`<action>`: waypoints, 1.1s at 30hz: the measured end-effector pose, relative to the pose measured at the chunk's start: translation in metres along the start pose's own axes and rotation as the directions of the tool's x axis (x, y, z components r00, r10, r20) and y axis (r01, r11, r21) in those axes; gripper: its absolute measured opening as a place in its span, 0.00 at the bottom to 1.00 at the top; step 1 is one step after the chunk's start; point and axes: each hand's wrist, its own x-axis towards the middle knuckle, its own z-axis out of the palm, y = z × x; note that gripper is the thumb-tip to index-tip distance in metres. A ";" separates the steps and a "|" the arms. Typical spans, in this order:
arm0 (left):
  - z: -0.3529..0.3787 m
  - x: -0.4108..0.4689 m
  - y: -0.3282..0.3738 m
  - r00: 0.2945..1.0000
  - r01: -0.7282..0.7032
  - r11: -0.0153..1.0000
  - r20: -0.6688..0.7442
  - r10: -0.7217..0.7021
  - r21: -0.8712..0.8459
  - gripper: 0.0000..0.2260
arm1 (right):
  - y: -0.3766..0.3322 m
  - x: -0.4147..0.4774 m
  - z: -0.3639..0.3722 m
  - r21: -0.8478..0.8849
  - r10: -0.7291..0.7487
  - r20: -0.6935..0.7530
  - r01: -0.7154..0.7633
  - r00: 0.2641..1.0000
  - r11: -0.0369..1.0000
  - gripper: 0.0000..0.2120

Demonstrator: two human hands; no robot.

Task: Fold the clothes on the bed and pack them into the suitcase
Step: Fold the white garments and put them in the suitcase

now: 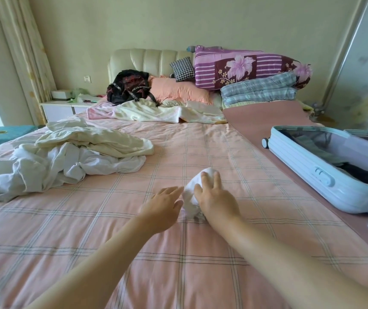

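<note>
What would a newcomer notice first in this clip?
The left hand touches and the right hand rests on a small white bundle in the middle of the bed. An open pale-blue suitcase lies at the bed's right edge; a heap of white clothes sprawls on the left.

suitcase [301, 166]: cut by right edge | white bundle [189, 197]: partly under right hand [216, 201]

Backpack straps [142, 87] — white lettering, illegible

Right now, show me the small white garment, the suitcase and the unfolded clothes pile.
small white garment [189, 200], head view, its visible middle strip.
suitcase [294, 161], head view, its near outer wall.
unfolded clothes pile [78, 152], head view, its middle.
</note>
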 end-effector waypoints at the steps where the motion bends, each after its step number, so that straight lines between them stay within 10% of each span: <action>1: -0.001 0.003 0.010 0.999 0.002 0.999 -0.051 -0.004 -0.044 0.21 | 0.006 -0.002 0.005 0.020 0.056 0.016 -0.056 0.998 0.998 0.24; 4: 0.001 0.014 0.043 0.995 0.012 0.957 -0.093 -0.040 -0.290 0.21 | 0.021 -0.014 0.018 0.162 0.031 0.079 -0.044 0.996 0.986 0.37; 10: 0.032 0.038 0.083 0.993 0.087 0.894 0.108 -0.044 -0.440 0.15 | 0.054 -0.031 0.008 0.760 -0.004 0.014 -0.008 1.000 0.649 0.26; 15: 0.045 0.067 0.089 0.944 0.269 0.962 0.186 -0.273 0.047 0.15 | 0.073 -0.028 0.029 0.614 -0.119 0.168 -0.009 0.979 0.789 0.42; 20: 0.033 0.081 0.101 0.863 0.504 0.756 0.209 -0.460 -0.418 0.15 | 0.071 -0.018 0.046 0.671 0.009 -0.047 0.025 0.999 0.741 0.32; 26: 0.032 0.079 0.123 0.833 0.500 0.131 0.434 -0.344 -0.856 0.18 | 0.107 -0.039 0.038 0.788 0.099 -0.248 0.141 0.964 0.600 0.32; 33: 0.024 0.102 0.204 0.888 0.444 0.262 0.380 -0.260 -0.857 0.10 | 0.166 -0.058 0.016 0.324 0.037 -0.168 0.019 0.985 0.946 0.36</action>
